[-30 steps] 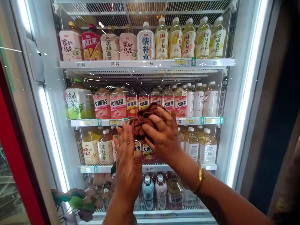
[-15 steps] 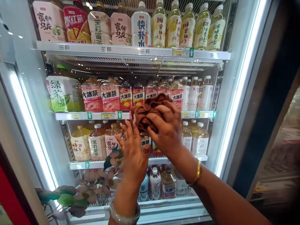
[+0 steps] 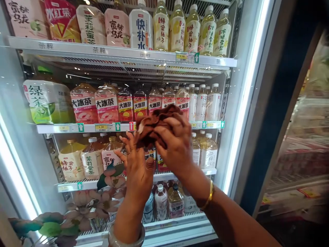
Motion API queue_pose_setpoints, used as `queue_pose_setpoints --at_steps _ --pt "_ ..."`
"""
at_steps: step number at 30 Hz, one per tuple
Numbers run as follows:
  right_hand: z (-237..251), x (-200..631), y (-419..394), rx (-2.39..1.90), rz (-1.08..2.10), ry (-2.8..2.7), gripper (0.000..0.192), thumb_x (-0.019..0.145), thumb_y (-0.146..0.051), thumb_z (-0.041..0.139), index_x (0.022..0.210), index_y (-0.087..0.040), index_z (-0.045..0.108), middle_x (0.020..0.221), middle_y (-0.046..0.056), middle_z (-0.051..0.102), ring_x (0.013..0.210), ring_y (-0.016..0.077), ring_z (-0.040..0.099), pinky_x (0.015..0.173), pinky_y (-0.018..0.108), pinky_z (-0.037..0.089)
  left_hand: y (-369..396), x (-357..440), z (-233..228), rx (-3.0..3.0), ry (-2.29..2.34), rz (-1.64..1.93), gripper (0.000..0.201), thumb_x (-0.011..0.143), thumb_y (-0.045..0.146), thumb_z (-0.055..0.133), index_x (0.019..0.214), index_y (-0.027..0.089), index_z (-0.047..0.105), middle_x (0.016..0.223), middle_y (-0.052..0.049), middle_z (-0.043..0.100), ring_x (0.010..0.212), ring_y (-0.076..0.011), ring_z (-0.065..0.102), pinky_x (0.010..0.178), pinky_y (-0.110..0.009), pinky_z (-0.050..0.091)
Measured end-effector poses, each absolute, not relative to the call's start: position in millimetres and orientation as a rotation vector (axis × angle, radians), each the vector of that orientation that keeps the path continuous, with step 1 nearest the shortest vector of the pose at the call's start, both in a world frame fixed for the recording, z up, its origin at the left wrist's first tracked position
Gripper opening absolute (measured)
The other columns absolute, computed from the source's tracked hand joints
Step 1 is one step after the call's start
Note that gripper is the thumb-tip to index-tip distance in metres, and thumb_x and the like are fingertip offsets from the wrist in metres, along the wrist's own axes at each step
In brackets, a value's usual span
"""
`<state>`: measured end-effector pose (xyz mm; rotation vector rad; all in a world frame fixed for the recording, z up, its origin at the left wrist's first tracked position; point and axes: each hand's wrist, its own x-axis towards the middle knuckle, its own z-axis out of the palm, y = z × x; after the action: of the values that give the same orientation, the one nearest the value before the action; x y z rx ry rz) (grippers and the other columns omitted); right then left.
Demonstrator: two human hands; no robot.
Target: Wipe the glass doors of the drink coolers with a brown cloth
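My right hand (image 3: 173, 147) grips a crumpled brown cloth (image 3: 154, 124) held up in front of a glass-fronted drinks cooler. My left hand (image 3: 137, 168) is raised just below and left of the cloth, fingers spread, fingertips touching its lower edge. Behind the hands, the middle shelf (image 3: 84, 128) carries red-labelled tea bottles (image 3: 106, 106). The cloth hides part of that shelf's front strip.
The top shelf (image 3: 115, 52) holds large tea and juice bottles (image 3: 140, 25). Lower shelves hold yellow and brown bottles (image 3: 89, 161). A flower decal (image 3: 102, 199) sits on the glass at lower left. A dark door frame (image 3: 277, 113) rises at the right.
The view has shifted right and downward, so the cooler appears further left. Both hands stay together around the cloth, which has been bunched slightly lower.
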<state>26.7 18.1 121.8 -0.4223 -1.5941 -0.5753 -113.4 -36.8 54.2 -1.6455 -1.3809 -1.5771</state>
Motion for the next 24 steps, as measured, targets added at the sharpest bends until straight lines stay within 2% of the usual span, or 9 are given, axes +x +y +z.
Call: queue_pose_setpoints --at_steps 5,10,12,15,17,20,22,24 --pt "88.5 35.0 16.4 -0.355 -0.63 -1.695 0.021 0.09 -0.03 0.074 0.111 -0.029 0.074 0.128 0.005 0.065 0.138 0.0278 0.047 0.129 0.054 0.036 -35.7 -107.7 58.8 -1.643 -1.37 -1.666 0.076 0.104 0.068 0.026 0.169 0.032 0.008 0.179 -0.003 0.001 0.165 -0.0263 -0.007 0.125 -0.05 -0.028" --pt "96.5 63.2 26.7 -0.463 -0.583 -1.588 0.022 0.088 -0.024 0.074 0.11 -0.027 0.075 0.13 0.007 0.065 0.141 0.0306 0.045 0.126 0.056 0.039 -28.0 -90.0 61.8 -1.623 -1.373 -1.527 0.073 0.107 0.062 0.032 0.169 0.033 0.007 0.178 -0.006 0.005 0.165 -0.0291 -0.002 0.126 -0.059 -0.023" --pt "102.3 60.4 25.2 -0.478 -0.584 -1.573 0.023 0.089 -0.024 0.072 0.112 -0.028 0.075 0.135 0.004 0.066 0.144 0.0301 0.044 0.124 0.054 0.041 -23.1 -82.0 62.1 -1.601 -1.36 -1.547 0.07 0.109 0.055 0.034 0.169 0.034 0.006 0.178 -0.006 0.009 0.165 -0.0276 0.001 0.127 -0.059 -0.02" --pt "91.8 52.9 21.3 -0.42 -0.642 -1.661 0.022 0.094 -0.025 0.069 0.114 -0.032 0.075 0.137 -0.003 0.07 0.144 0.0252 0.045 0.127 0.049 0.038 -19.4 -72.4 65.8 -1.521 -1.309 -1.662 0.066 0.111 0.044 0.035 0.168 0.037 0.004 0.178 -0.004 0.011 0.165 -0.025 0.006 0.129 -0.056 -0.016" --pt "76.7 56.8 21.6 -0.384 -0.653 -1.694 0.02 0.095 -0.025 0.068 0.111 -0.032 0.075 0.133 -0.005 0.073 0.142 0.0231 0.048 0.127 0.047 0.037 -20.1 -67.5 70.4 -1.506 -1.313 -1.674 0.064 0.111 0.042 0.036 0.168 0.039 0.008 0.177 -0.002 0.013 0.165 -0.0253 0.005 0.129 -0.056 -0.016" --pt "65.9 76.4 28.1 -0.417 -0.597 -1.635 0.018 0.092 -0.022 0.07 0.106 -0.032 0.076 0.128 -0.003 0.075 0.14 0.0247 0.05 0.123 0.048 0.039 -22.1 -61.2 75.3 -1.576 -1.392 -1.563 0.059 0.109 0.042 0.041 0.166 0.039 0.025 0.177 -0.001 0.014 0.165 -0.0285 0.004 0.127 -0.059 -0.019" --pt "74.1 87.5 33.5 -0.473 -0.544 -1.564 0.019 0.091 -0.019 0.069 0.104 -0.031 0.076 0.129 -0.001 0.074 0.141 0.0265 0.049 0.122 0.051 0.04 -22.0 -57.8 75.0 -1.608 -1.423 -1.53 0.055 0.109 0.043 0.042 0.163 0.039 0.034 0.177 0.0 0.013 0.165 -0.029 0.004 0.127 -0.06 -0.019" --pt "89.1 90.0 36.5 -0.532 -0.491 -1.499 0.023 0.091 -0.016 0.066 0.105 -0.03 0.077 0.133 0.0 0.071 0.144 0.0277 0.046 0.124 0.054 0.038 -20.6 -55.9 72.5 -1.613 -1.425 -1.549 0.054 0.109 0.045 0.04 0.162 0.039 0.035 0.177 0.001 0.011 0.165 -0.0282 0.003 0.127 -0.059 -0.018"
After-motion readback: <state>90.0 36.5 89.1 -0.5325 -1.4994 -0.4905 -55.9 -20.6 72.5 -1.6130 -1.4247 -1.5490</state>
